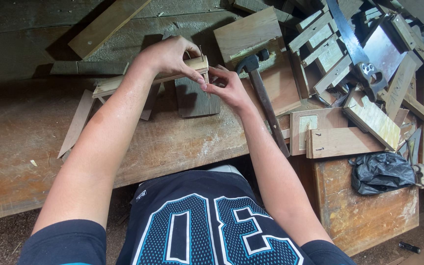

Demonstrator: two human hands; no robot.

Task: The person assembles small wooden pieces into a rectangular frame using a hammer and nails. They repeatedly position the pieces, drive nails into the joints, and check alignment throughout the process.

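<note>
Wooden table (172, 142) carries everything. Above it, the left hand (165, 56) closes its fingers over a pale wood strip (123, 83), hiding its end. Just right of the strip, the right hand (229, 88) pinches something too small to identify. A hammer (263, 95) lies beyond, partly covered.

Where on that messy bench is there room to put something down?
Bare bench lies outside the left hand's forearm, past the thin strip. A smaller patch sits between the forearms. Right of the hammer is crowded: boards, saw, black bag.
</note>
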